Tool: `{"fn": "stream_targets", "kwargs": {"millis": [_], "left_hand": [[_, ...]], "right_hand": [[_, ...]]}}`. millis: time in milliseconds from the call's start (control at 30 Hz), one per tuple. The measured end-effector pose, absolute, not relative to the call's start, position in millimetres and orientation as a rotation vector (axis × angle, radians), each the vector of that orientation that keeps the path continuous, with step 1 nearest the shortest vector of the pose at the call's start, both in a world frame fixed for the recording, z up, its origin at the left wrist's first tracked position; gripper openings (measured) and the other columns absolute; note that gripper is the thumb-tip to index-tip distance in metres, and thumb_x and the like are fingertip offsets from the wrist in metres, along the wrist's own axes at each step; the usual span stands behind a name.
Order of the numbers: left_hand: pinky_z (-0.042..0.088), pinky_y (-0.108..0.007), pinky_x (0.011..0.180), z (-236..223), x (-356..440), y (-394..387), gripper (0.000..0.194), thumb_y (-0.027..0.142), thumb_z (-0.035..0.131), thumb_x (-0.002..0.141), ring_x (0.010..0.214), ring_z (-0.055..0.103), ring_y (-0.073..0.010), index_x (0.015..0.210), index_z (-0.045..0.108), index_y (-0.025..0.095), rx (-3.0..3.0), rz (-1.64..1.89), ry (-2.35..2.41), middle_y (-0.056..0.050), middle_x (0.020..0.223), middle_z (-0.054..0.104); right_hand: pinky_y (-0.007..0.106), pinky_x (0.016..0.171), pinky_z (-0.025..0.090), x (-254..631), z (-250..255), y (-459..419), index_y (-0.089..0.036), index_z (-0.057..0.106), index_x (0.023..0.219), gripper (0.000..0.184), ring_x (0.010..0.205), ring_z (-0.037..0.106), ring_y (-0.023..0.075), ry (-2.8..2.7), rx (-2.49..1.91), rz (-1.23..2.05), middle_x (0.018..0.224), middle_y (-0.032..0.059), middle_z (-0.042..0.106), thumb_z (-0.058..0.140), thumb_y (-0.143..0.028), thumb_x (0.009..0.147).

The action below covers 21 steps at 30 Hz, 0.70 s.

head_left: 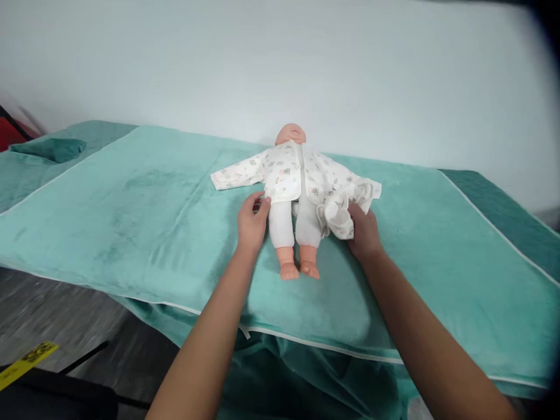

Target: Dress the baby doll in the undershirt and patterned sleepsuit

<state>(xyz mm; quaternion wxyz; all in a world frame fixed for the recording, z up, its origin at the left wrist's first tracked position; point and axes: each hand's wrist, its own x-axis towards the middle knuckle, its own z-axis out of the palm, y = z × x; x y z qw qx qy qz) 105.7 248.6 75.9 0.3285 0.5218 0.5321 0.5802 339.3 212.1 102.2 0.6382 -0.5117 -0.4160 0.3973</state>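
Observation:
A baby doll [284, 224] lies on its back in the middle of the bed, head toward the wall and bare feet toward me. It wears a white printed baby jacket [284, 175] with both sleeves spread and the front parted over its white legs. Beside the jacket's lower left corner, my left hand [254, 220] rests with thumb and fingers apart, the thumb at the hem. My right hand [364, 230] is closed on a crumpled white printed baby garment [339, 213] by the doll's right-hand leg in view. Its fingertips are partly hidden by the cloth.
A green padded bed cover [153, 204] with white piping spreads beneath the doll. A face hole [52, 149] is at its far left. The pale wall [219, 64] stands behind. At the lower left are a black object and a yellow tag [28, 364].

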Motion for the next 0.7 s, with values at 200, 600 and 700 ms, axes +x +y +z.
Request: {"fn": "stream_targets", "kwargs": {"millis": [200, 600, 700], "left_hand": [[0.05, -0.032, 0.091, 81.7, 117.1, 139.3, 0.023, 0.036, 0.056, 0.096, 0.101, 0.063, -0.0182, 0.104, 0.07, 0.021, 1.459, 1.489, 1.42, -0.006, 0.109, 0.068], [0.046, -0.039, 0.11, 145.0, 104.3, 57.3, 0.043, 0.035, 0.06, 0.093, 0.129, 0.057, -0.0247, 0.136, 0.057, 0.031, 1.15, 1.386, 0.978, -0.004, 0.142, 0.059], [0.05, -0.035, 0.103, 145.0, 91.0, 46.7, 0.042, 0.028, 0.069, 0.086, 0.119, 0.063, -0.0227, 0.128, 0.062, 0.031, 1.065, 1.423, 1.072, -0.002, 0.132, 0.066]], "right_hand": [[0.033, 0.085, 0.057, 328.5, 94.0, 124.3, -0.021, 0.073, 0.102, 0.036, 0.093, 0.072, 0.0215, -0.667, -1.058, 1.051, 0.1, 0.004, 0.076, 0.065, -0.051, 0.085], [0.044, 0.098, 0.055, 264.6, 136.6, 70.1, -0.027, 0.075, 0.091, 0.057, 0.115, 0.067, 0.0299, -0.818, -0.804, 1.446, 0.095, 0.0062, 0.077, 0.05, -0.077, 0.086], [0.045, 0.093, 0.056, 258.8, 128.9, 64.3, -0.024, 0.075, 0.087, 0.079, 0.111, 0.067, 0.0314, -0.918, -0.662, 1.654, 0.102, 0.0098, 0.075, 0.031, -0.09, 0.083]]}}
